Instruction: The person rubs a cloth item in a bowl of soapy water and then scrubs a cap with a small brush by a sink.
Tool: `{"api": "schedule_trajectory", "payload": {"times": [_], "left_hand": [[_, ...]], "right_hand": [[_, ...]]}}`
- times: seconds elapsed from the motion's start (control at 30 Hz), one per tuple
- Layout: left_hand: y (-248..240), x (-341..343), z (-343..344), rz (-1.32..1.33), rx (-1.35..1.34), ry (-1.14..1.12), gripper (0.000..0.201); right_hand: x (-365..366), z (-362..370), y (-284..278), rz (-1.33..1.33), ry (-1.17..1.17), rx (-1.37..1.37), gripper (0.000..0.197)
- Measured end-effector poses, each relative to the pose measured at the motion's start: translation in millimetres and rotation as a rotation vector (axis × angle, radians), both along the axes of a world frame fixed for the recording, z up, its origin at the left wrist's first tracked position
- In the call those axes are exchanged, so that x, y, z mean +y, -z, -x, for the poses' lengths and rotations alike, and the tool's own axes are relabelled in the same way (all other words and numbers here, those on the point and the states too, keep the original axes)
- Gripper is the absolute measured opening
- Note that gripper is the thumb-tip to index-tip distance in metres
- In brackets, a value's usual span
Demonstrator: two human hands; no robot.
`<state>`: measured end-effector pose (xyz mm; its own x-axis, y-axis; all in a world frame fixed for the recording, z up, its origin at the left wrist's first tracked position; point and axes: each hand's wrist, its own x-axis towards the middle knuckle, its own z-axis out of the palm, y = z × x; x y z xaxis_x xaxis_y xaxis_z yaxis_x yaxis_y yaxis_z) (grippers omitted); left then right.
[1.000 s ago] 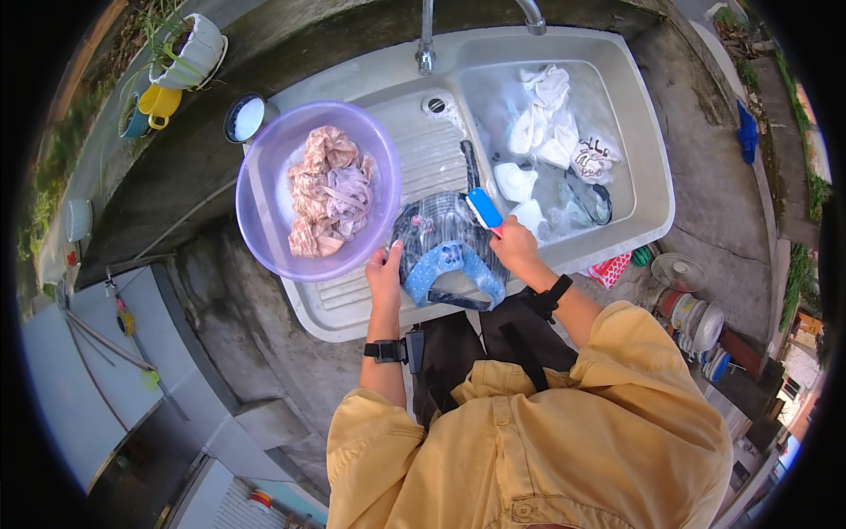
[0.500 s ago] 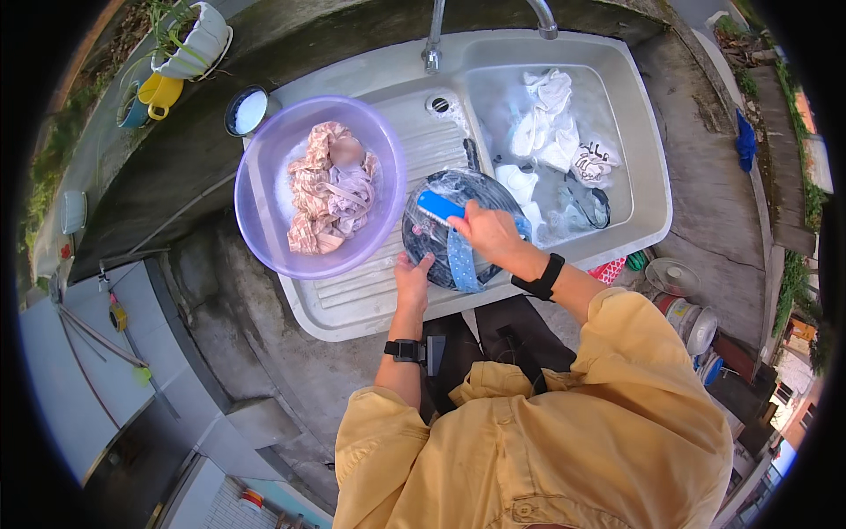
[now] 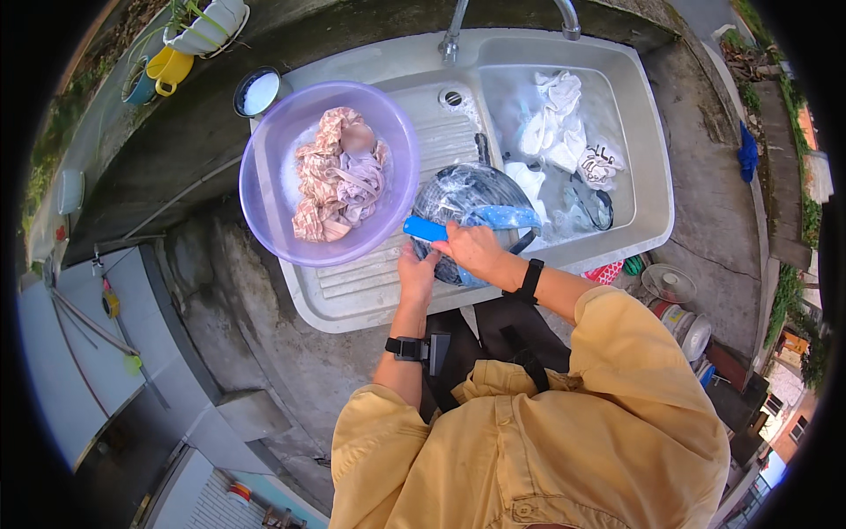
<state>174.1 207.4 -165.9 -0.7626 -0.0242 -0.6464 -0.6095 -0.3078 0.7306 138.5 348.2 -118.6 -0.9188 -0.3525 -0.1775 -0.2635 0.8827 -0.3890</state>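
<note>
On the ribbed drainboard lies a dark, soapy, rounded fabric article with a light-blue dotted strip; its kind is unclear. My right hand is closed round a blue scrub brush, whose head lies over the article's left edge. Close below the brush, my left hand pinches the article's near-left edge. A purple basin with foamy water stands to the left, holding pink checked and lilac cloth. In the sink bowl at right, white garments and dark cloth lie in sudsy water.
The sink unit has a faucet at its back. A small dark bowl of white powder stands behind the basin. Potted plants and a yellow cup line the upper-left wall. A round lid and pots are low at right.
My right hand has pulled the brush toward me and left, down to the article's near-left edge. The article's near side now looks more bunched, its dotted strip turned sideways. The view shifted slightly.
</note>
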Motion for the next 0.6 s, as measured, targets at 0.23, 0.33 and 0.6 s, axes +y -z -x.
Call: {"api": "schedule_trajectory", "payload": {"times": [0.23, 0.33, 0.6], "left_hand": [[10.6, -3.1, -2.3, 0.084, 0.016, -0.057, 0.040], [-4.3, 9.8, 5.2, 0.097, 0.022, -0.041, 0.037], [0.7, -13.1, -8.7, -0.063, -0.043, -0.383, 0.028]], "right_hand": [[23.2, 60.5, 3.0, -0.004, 0.423, -0.097, 0.042], [-4.9, 17.5, -7.7, -0.022, 0.182, -0.181, 0.042], [36.0, 52.2, -13.5, -0.053, 0.411, -0.014, 0.040]]}}
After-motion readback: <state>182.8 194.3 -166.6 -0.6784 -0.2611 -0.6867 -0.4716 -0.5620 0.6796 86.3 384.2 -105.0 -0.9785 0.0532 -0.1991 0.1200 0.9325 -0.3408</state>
